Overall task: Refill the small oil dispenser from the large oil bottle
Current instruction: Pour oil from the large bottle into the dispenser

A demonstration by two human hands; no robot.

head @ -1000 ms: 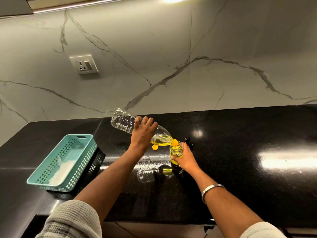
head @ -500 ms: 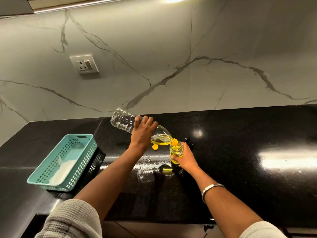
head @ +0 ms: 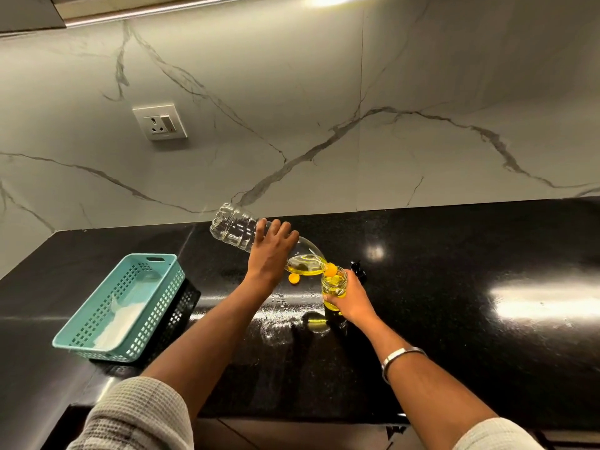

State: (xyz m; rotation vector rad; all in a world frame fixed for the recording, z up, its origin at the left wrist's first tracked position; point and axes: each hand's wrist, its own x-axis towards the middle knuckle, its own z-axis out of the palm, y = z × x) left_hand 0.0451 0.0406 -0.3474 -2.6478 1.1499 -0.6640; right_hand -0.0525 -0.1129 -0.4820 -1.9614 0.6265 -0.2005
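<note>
Oil is being poured at frame centre from the large bottle (head: 240, 228), gripped by the left hand (head: 271, 251), into the small dispenser (head: 334, 287) held by the right hand (head: 352, 302); levelling the bottle before overflow is called for next.

Left grip (head: 271, 254) hides bottle (head: 233, 227) middle; right grip (head: 352, 298) hides dispenser (head: 334, 284) side; black pump (head: 357, 269) w/ blurred detail.

Legible text: none. Large oil bottle (head: 240, 230): clear, no label visible. Small oil dispenser (head: 334, 289): no marking readable. Wall socket (head: 159, 122): possibly a tiny mark below the holes, too small to read.
</note>
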